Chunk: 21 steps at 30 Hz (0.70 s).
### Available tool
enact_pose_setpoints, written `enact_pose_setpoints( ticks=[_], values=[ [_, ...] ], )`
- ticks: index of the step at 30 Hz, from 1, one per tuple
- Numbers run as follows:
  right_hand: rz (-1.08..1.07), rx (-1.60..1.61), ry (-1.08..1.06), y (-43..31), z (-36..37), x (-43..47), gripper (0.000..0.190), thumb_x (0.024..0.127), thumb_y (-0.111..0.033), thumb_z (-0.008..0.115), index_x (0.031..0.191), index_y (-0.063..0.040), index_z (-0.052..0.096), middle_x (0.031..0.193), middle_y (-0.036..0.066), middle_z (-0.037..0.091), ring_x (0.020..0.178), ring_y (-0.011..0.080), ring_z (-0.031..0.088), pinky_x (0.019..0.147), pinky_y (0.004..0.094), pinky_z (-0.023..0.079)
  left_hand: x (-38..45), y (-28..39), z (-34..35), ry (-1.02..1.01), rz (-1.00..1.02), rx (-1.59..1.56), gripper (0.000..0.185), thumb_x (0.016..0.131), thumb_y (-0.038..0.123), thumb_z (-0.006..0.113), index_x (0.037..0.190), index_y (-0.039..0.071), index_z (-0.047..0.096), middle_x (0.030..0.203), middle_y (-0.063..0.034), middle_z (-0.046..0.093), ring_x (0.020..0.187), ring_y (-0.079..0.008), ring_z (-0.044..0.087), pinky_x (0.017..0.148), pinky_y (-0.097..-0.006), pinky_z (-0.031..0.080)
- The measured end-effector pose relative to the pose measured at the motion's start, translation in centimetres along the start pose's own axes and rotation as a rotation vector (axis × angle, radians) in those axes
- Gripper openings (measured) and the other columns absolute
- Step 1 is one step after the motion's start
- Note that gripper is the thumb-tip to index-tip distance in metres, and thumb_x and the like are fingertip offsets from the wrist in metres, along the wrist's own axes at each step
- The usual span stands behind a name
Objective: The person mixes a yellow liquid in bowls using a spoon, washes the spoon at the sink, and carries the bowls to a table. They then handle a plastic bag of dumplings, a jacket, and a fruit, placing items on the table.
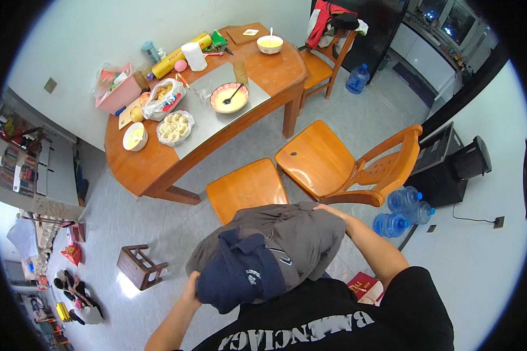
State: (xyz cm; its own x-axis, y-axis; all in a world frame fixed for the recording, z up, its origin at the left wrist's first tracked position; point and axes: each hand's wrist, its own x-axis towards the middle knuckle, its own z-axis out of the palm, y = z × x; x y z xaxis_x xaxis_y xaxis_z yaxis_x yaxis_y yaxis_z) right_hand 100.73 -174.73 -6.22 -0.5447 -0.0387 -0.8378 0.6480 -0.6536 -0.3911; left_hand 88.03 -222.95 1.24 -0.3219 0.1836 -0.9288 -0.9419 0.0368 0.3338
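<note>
Against my torso I hold a bundle of clothing: a grey garment (309, 237) with a small stitched mark, and a navy garment (232, 272) with white lettering lying over its near left side. My left hand (193, 290) grips the bundle at its left edge, thumb up beside the navy cloth. At the far right, my right hand (327, 209) clasps the top of the grey garment, and its fingertips are partly hidden in the folds. Just beyond the bundle is the seat of a wooden chair (248, 186), partly covered by the grey cloth.
A wooden table (158, 175) bears a patterned bowl (229, 97) with a black spoon, dumplings (175, 127) and bags. Another wooden chair (318, 158) stands at right, near large water bottles (391, 224). A stool (140, 267) is left; farther off, a person (77, 294) is low down.
</note>
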Motion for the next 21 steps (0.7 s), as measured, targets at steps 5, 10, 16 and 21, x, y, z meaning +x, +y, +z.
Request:
enact_pose_setpoints(
  ticks=[5,10,16,21],
  values=[
    [-0.023,0.090,0.096,0.3,-1.8,-2.5,0.040,0.084,-0.039,0.063,0.105,-0.005,0.064,0.101,0.007,0.066,0.091,0.0191,0.062,0.082,0.0312,0.049,0.7,-5.3,0.5,0.001,-0.030,0.039,0.048,0.079,0.039,0.054,0.109,0.002,0.060,0.102,-0.0130,0.064,0.092,-0.0274,0.063,0.082,-0.0408,0.052],
    [-0.363,0.421,0.204,4.1,-5.8,-4.6,0.035,0.086,-0.035,0.061,0.104,-0.005,0.063,0.104,0.007,0.066,0.096,0.0218,0.060,0.087,0.0369,0.048,-1.0,-6.1,4.3,-0.019,-0.194,0.023,0.059,0.081,0.040,0.052,0.125,0.002,0.050,0.124,-0.0143,0.056,0.112,-0.0280,0.055,0.096,-0.0431,0.043],
    [-0.462,0.434,0.293,2.5,-9.9,-4.5,0.040,0.086,-0.037,0.059,0.107,-0.003,0.062,0.106,0.011,0.064,0.098,0.0257,0.059,0.085,0.0363,0.048,0.2,-11.1,5.6,-0.414,-0.181,0.019,0.063,0.092,0.047,0.045,0.137,0.003,0.039,0.138,-0.0132,0.045,0.126,-0.0283,0.044,0.108,-0.0447,0.032],
    [-0.748,0.305,0.752,4.5,-10.7,-5.8,0.042,0.089,-0.031,0.055,0.112,0.004,0.060,0.113,0.016,0.061,0.103,0.0267,0.057,0.087,0.0359,0.047,-0.6,-8.2,2.3,-0.635,-0.263,0.057,0.078,0.093,0.048,0.050,0.149,0.007,0.013,0.150,-0.0175,0.023,0.137,-0.0306,0.028,0.110,-0.0470,0.028]
  ],
)
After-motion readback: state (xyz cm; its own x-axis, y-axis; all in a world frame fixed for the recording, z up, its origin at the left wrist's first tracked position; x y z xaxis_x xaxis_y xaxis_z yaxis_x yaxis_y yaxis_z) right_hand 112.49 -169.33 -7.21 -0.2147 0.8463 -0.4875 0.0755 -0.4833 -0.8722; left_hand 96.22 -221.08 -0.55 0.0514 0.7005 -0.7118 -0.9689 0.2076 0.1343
